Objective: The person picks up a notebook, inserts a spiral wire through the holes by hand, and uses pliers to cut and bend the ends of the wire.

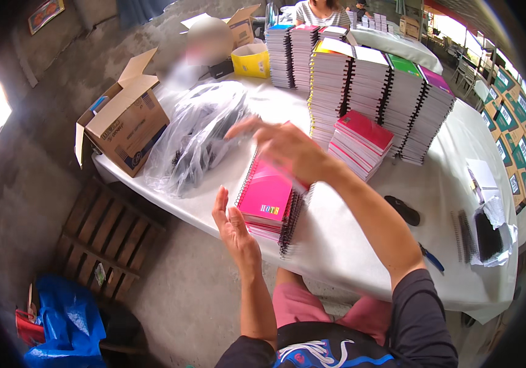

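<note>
A stack of pink spiral-bound notebooks (265, 197) lies near the front edge of the white-covered table. My left hand (238, 236) is at the stack's near left corner, fingers stretched out and nothing in its grasp. Over the far end of the stack is my right hand (290, 150), smeared by motion. Whether it holds anything cannot be made out; a blurred pink edge shows beneath it. Black spiral bindings stick out along the stack's right side. Farther right sits a shorter pile of pink-covered paper blocks (361, 144).
Tall stacks of spiral notebooks (370, 86) stand behind. A clear plastic bag (201, 132) and an open cardboard box (125, 122) lie left. On the right are a dark flat object (402, 210), blue-handled pliers (431, 257) and loose black spirals (461, 236). Another person (321, 12) is across the table.
</note>
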`<move>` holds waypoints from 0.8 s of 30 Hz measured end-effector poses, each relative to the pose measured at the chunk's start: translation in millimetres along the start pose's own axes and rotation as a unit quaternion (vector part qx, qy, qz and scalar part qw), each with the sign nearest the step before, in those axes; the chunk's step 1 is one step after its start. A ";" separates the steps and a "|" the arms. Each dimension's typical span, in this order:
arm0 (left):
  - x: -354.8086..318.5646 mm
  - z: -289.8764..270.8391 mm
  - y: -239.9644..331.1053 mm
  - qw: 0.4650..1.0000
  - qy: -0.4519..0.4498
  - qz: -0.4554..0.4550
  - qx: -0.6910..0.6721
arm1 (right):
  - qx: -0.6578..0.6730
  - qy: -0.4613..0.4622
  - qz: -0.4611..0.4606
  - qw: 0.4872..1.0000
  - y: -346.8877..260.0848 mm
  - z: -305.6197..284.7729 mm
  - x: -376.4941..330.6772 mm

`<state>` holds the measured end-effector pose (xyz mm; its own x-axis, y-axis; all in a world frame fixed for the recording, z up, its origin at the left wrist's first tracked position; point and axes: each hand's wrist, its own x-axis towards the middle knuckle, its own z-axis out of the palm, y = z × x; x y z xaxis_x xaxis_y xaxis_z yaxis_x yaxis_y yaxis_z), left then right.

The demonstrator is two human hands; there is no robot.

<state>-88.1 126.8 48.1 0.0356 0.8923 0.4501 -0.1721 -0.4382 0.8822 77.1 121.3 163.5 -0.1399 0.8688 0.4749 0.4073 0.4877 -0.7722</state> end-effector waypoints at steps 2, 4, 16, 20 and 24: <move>-1.3 4.7 -7.0 0.999 -0.019 -0.022 -0.030 | -0.100 -0.154 -0.031 0.983 11.7 21.0 5.7; 0.3 7.4 -13.9 0.996 -0.033 -0.030 -0.077 | -0.244 -0.087 -0.137 0.956 27.0 36.4 -4.7; 4.1 23.1 -33.2 0.999 0.017 0.037 -0.034 | -0.184 0.265 0.165 0.932 99.6 23.7 -50.8; 4.1 9.1 -20.6 0.992 0.078 0.077 0.060 | -0.398 0.377 0.121 0.828 99.4 -70.0 -87.3; -10.3 20.1 19.3 0.986 0.106 0.121 0.044 | -0.291 0.279 0.469 0.785 116.3 -173.4 -153.9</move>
<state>-71.9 106.9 63.3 -0.2043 0.7596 0.6175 -0.0636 -0.6397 0.7660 302.5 29.5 73.8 0.8199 0.5705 0.0481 0.4615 -0.6088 -0.6453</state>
